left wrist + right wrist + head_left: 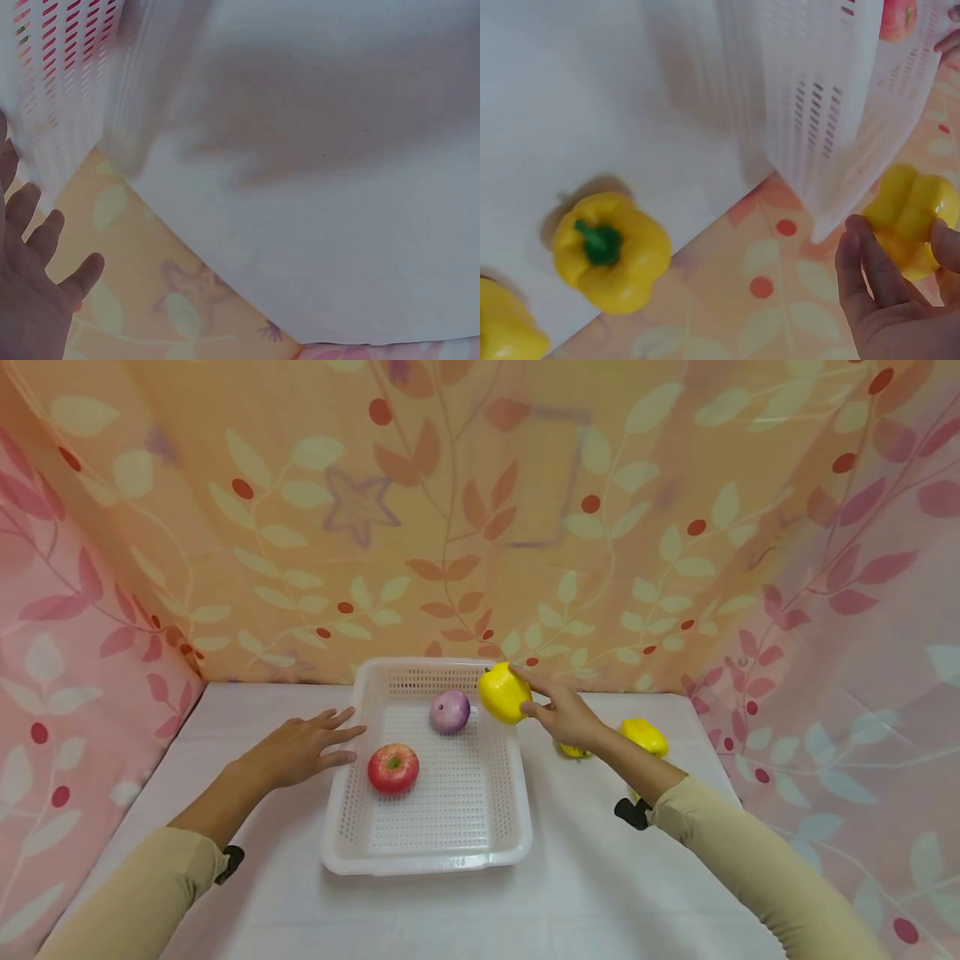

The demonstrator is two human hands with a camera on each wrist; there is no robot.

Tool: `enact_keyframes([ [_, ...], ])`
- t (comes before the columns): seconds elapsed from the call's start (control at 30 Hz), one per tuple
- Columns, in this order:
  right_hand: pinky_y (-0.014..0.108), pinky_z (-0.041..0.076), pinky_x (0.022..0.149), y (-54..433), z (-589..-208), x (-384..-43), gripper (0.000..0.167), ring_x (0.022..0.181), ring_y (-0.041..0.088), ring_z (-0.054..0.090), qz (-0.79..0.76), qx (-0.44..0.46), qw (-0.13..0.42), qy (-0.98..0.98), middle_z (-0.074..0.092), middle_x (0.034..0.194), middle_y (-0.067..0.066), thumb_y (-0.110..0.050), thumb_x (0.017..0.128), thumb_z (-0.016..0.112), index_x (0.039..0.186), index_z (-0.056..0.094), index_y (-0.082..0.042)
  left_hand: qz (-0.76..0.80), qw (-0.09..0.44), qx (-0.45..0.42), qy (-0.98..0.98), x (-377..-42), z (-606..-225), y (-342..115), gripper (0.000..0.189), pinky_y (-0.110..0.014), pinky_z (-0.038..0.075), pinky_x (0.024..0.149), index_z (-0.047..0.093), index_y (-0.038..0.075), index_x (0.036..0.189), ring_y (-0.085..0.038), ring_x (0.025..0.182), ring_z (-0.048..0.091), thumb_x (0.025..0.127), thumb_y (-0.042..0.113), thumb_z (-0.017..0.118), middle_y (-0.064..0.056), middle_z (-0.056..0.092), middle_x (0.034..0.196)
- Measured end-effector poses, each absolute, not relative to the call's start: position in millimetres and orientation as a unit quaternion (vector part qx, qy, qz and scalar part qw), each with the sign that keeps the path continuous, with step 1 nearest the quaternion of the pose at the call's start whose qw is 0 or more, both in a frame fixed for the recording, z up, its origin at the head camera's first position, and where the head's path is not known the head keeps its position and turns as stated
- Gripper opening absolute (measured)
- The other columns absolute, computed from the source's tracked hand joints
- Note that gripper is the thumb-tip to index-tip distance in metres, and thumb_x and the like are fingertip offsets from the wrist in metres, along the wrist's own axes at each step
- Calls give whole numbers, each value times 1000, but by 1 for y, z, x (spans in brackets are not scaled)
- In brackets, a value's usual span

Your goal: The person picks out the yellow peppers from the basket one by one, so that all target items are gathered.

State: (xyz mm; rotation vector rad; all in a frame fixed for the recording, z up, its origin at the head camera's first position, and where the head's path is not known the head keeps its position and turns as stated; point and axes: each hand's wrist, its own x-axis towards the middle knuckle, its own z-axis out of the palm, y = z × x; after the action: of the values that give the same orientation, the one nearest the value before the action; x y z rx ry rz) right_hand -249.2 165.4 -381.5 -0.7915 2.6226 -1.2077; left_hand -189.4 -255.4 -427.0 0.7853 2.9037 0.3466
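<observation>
My right hand [566,714] pinches a yellow bell pepper [502,695] between thumb and fingers, above the right rim of a white perforated plastic basket [427,864]. In the right wrist view, the lobed side of this held pepper [909,214] shows between the fingertips. The left hand [300,750] has its fingers spread at the basket's left rim; whether they touch it I cannot tell. Inside the basket lie a red apple [393,770] on the left and a round purple onion-like piece [450,712] farther back.
Right of the basket, on the white-covered table [585,877], are more yellow bell peppers, one [643,737] in plain sight and another [573,751] partly hidden by my right hand. A patterned curtain [465,527] stands behind the table and along both sides.
</observation>
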Motion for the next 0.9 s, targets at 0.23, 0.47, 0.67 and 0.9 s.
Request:
enact_keyframes([
  [0.23,55,42,105,207,-386,-234,65,142,38,37,-390,-224,80,890,33,160,7,-11,100,60,158,31,-21,120,58,258,957,-188,-426,-255,55,-70,36,100,54,16,145,-47,139,37,99,46,57,-18,39,155],
  [0.47,52,51,96,248,-402,-215,66,140,43,39,-392,-190,82,897,31,161,11,-13,101,60,158,28,-22,123,56,259,956,-189,-428,-256,56,-70,36,101,54,17,145,-47,139,37,99,49,55,-18,38,155],
  [0.67,46,56,91,276,-419,-196,65,129,45,50,-392,-162,79,902,33,158,19,-17,101,60,158,29,-22,121,52,262,956,-188,-427,-256,56,-69,38,99,54,17,145,-47,138,38,99,49,55,-19,39,155],
  [0.9,42,57,88,295,-443,-179,65,133,49,44,-388,-161,68,905,35,157,21,-11,99,62,156,33,-16,119,53,261,956,-188,-427,-255,56,-69,38,99,54,16,145,-47,138,38,99,48,55,-19,39,155],
])
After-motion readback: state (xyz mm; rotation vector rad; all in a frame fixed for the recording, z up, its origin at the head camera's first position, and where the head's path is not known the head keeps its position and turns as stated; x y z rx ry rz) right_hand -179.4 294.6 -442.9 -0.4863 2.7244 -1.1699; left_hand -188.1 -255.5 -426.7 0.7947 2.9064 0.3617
